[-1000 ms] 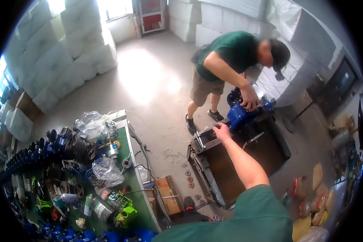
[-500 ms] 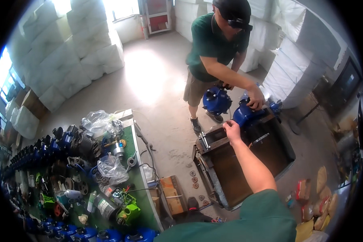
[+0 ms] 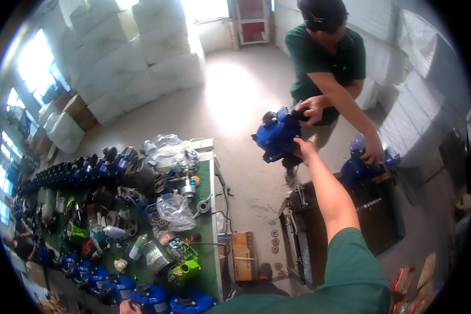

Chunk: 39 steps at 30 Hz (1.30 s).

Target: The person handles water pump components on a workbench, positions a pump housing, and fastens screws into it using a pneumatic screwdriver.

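A blue pump (image 3: 278, 135) with a black round port hangs in the air beyond the dark tub. My right hand (image 3: 304, 149) grips its lower right side, arm stretched forward. On the same pump, the co-worker's hand (image 3: 313, 109) holds the black end. The co-worker's other hand (image 3: 372, 149) lies on a second blue pump (image 3: 355, 170) at the tub's far edge. At the lower edge, my left hand (image 3: 130, 307) is mostly cut off, beside a blue pump (image 3: 150, 297) at the bench's near side; its fingers are not clear.
The dark metal tub (image 3: 327, 251) stands on the floor at right. A green-topped bench (image 3: 206, 209) at left carries rows of blue pumps, tools, plastic bags and a bright green machine (image 3: 186, 269). A cardboard box (image 3: 243, 256) and several metal rings lie between them. White wrapped bales (image 3: 172, 73) are stacked behind.
The co-worker's pump has risen and come nearer, and my right hand has gone from above the tub onto it. My left hand has appeared at the lower edge. The view has swung left.
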Available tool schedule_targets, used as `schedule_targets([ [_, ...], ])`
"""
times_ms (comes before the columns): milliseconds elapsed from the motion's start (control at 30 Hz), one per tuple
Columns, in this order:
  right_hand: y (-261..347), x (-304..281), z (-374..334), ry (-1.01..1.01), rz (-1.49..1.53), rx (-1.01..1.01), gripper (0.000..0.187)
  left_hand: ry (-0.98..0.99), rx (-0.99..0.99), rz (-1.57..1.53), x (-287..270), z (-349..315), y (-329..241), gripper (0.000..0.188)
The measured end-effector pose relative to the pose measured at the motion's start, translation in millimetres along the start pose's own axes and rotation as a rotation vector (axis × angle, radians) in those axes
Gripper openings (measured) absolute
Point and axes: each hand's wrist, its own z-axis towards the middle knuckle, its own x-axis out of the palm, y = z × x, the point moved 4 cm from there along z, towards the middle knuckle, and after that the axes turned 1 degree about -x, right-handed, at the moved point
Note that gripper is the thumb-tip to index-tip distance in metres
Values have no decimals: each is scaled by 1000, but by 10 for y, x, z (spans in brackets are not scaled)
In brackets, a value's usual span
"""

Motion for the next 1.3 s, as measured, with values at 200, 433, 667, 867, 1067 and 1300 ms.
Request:
schedule_targets([
  [200, 245, 774, 48, -120, 42, 37, 50, -68, -30, -146, -33, -131, 125, 21],
  [433, 72, 346, 340, -64, -56, -47, 47, -93, -43, -161, -127, 107, -105, 11],
  [667, 155, 791, -163, 11, -107, 26, 22, -110, -59, -163, -210, -18, -22, 10],
  [867, 322, 937, -1192, 129, -93, 246, 25, -98, -42, -192, -203, 37, -9, 13],
  [1067, 519, 1353, -2894, 338, -279, 352, 26, -42, -22, -259, -272, -128, 57, 19],
  [1300, 634, 1805, -5110, 498, -542, 207, 16, -85, 88, -1112, -666, -398, -858, 42],
])
